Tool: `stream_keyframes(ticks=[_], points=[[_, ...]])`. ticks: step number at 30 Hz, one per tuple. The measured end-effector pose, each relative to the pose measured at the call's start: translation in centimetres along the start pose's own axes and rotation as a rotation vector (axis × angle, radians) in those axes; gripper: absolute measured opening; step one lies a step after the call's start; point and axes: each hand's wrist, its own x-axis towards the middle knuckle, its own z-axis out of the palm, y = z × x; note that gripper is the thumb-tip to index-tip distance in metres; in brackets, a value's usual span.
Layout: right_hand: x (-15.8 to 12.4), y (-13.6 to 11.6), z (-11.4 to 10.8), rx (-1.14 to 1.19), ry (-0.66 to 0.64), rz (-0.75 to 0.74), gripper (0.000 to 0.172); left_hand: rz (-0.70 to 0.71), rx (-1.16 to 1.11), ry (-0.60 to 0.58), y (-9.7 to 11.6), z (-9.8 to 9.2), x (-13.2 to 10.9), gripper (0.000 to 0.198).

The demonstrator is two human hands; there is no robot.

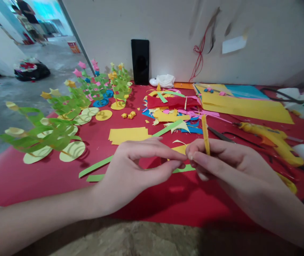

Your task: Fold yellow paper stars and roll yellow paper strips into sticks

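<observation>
A narrow yellow paper strip [205,135] stands up from between the fingers of my right hand [225,163], which pinches its lower end. That lower end is mostly covered by the fingertips. My left hand [138,167] reaches in from the left, thumb and forefinger drawn together in a pinch that meets the right fingertips; anything between them is too small to tell. Beneath the hands lie green paper strips [95,167]. Just behind the left hand are stacked yellow paper rectangles [127,134]. Small folded yellow paper stars [129,115] sit farther back.
Paper plants with green curled stems [69,103] on round bases line the left side. Coloured scraps [170,110] heap at the back centre. To the right are yellow sheets [245,108], scissors [220,134] and a yellow glue gun [272,137]. A black phone [140,61] leans on the wall.
</observation>
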Motion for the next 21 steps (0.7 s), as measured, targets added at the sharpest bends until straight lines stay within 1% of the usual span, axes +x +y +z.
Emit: stream_keyframes(ticks=[2, 5, 8, 11, 15, 18, 20, 21], points=[[0.1, 0.2, -0.1, 0.006, -0.008, 0.052, 0.013, 0.048, 0.012, 0.038, -0.2, -0.2, 0.1, 0.012], [0.2, 0.2, 0.1, 0.029, -0.035, 0.102, 0.017, 0.068, 0.062, 0.064, -0.4, -0.3, 0.2, 0.018], [0.2, -0.1, 0.5, 0.071, -0.044, 0.172, 0.014, 0.089, 0.150, 0.043, -0.4, -0.3, 0.3, 0.019], [0.2, -0.2, 1.0, 0.123, -0.027, 0.227, 0.009, 0.166, 0.239, 0.029, -0.2, -0.2, 0.3, 0.013], [0.3, 0.6, 1.0, 0.179, 0.010, 0.207, 0.009, 0.304, 0.425, 0.002, -0.1, -0.5, 0.4, 0.006], [0.5, 1.5, 0.6, 0.195, -0.058, 0.169, 0.008, 0.423, 0.536, 0.016, 0.0, -0.7, 0.6, 0.006], [0.6, 1.8, 0.3, 0.198, -0.097, 0.160, 0.009, 0.459, 0.557, 0.032, 0.0, -0.7, 0.7, 0.006], [0.7, 1.9, 0.2, 0.209, -0.110, 0.161, 0.011, 0.455, 0.558, 0.033, 0.1, -0.7, 0.7, 0.006]])
